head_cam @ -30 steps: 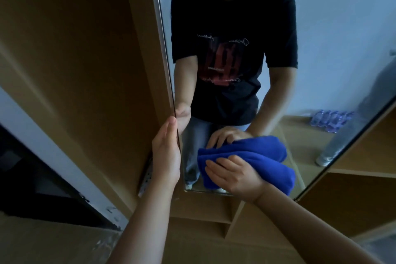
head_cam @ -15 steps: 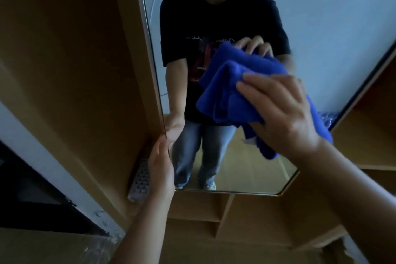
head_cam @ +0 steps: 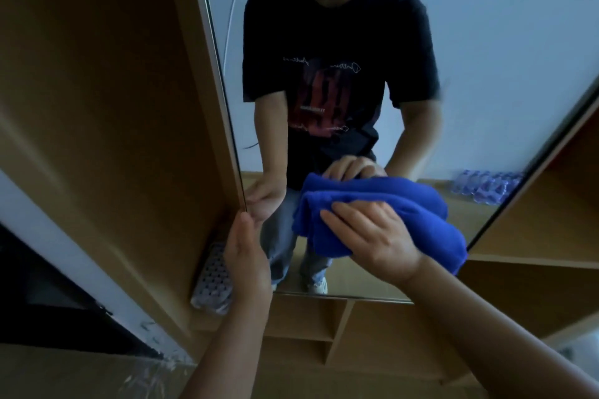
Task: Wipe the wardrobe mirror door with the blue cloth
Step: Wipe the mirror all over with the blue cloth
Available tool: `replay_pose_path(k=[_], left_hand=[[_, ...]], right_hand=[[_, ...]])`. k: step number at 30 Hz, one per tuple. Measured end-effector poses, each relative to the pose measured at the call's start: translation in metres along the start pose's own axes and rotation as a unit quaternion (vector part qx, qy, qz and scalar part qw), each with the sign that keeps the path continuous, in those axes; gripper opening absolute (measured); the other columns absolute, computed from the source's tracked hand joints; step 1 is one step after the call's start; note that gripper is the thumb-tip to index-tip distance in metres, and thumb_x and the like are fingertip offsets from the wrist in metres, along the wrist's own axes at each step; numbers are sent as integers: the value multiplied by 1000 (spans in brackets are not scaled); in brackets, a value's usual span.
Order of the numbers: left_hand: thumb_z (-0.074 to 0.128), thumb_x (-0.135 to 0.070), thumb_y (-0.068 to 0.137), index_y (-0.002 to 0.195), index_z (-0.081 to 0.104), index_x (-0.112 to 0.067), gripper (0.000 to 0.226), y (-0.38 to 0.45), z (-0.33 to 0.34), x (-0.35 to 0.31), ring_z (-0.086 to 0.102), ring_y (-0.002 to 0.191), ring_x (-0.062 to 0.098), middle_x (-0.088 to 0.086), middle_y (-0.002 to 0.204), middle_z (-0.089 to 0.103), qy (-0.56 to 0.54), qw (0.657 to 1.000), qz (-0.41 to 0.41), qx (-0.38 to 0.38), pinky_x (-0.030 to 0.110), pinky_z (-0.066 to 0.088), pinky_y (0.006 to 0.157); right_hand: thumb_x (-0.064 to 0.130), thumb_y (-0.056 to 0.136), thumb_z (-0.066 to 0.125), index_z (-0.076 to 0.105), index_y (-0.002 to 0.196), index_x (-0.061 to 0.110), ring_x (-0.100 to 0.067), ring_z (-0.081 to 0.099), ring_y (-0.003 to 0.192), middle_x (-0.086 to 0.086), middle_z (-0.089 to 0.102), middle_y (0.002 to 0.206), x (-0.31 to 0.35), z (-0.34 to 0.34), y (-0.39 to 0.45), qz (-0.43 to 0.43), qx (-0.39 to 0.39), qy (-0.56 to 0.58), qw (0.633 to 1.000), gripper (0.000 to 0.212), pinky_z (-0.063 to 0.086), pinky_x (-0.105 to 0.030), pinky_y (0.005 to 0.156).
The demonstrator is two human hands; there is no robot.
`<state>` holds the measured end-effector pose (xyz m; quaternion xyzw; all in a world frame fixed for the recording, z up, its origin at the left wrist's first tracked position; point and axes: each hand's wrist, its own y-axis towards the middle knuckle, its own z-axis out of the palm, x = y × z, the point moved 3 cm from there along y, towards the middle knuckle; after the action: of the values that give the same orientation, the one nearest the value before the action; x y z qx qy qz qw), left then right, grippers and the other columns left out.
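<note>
The wardrobe mirror door [head_cam: 486, 58] fills the upper middle of the head view and reflects a person in a black T-shirt. A bunched blue cloth [head_cam: 389, 214] lies against the lower part of the glass. My right hand [head_cam: 372, 236] presses on the cloth with its fingers spread over it. My left hand [head_cam: 246, 256] holds the mirror door's left edge low down, thumb side toward me. The reflection shows both hands mirrored behind the cloth and the edge.
Wooden wardrobe panels [head_cam: 97, 107] stand to the left of the door. Open wooden shelves [head_cam: 324, 327] run under the mirror and at the right. A small perforated grey object [head_cam: 214, 282] lies behind my left hand. Reflected plastic bottles [head_cam: 486, 188] show at the mirror's right.
My right hand swept the cloth up the glass, then back down to the lower part of the mirror. My left hand stayed on the door's edge.
</note>
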<state>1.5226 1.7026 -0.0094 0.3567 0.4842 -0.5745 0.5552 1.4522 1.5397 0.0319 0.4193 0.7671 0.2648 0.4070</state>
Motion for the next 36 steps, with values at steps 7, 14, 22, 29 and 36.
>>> replay_pose_path(k=[7, 14, 22, 29, 36], left_hand=[[38, -40, 98, 139, 42, -23, 45, 1, 1, 0, 39, 132, 14, -2, 144, 43, 92, 995, 30, -19, 25, 29, 96], [36, -41, 98, 137, 45, -23, 44, 5, -7, -8, 41, 130, 15, -3, 142, 46, 162, 986, 42, 4, 28, 31, 101], [54, -49, 85, 141, 37, -23, 65, 0, -2, 19, 38, 133, 21, 0, 144, 42, 73, 996, -29, -31, 38, 29, 108], [47, -28, 95, 137, 41, -16, 44, -64, 49, 60, 42, 122, 17, 7, 141, 43, 43, 970, -229, 70, 32, 28, 97], [44, -60, 75, 107, 63, -16, 58, -101, 108, 24, 57, 109, 28, 13, 114, 64, -129, 897, -332, 260, 44, 32, 101]], right_hand=[[10, 97, 36, 50, 115, 8, -23, 50, 91, -9, 54, 109, 32, 44, -68, -41, 115, 4, 993, 23, 38, -32, 78], [10, 98, 35, 57, 104, 5, -25, 53, 70, -10, 65, 85, 36, 15, -59, 69, 139, 63, 986, 23, 39, -31, 63], [16, 92, 46, 51, 118, 3, -30, 47, 91, -11, 46, 111, -55, -82, 2, 54, -19, -60, 997, 29, 39, -41, 74], [14, 77, 74, 54, 113, 11, -24, 52, 96, -7, 50, 112, -53, -57, -13, 37, -70, -152, 985, 41, 41, -41, 81], [25, 82, 66, 55, 112, 14, -20, 52, 96, -4, 52, 111, -46, -44, -28, 25, -55, -122, 991, 33, 40, -38, 82]])
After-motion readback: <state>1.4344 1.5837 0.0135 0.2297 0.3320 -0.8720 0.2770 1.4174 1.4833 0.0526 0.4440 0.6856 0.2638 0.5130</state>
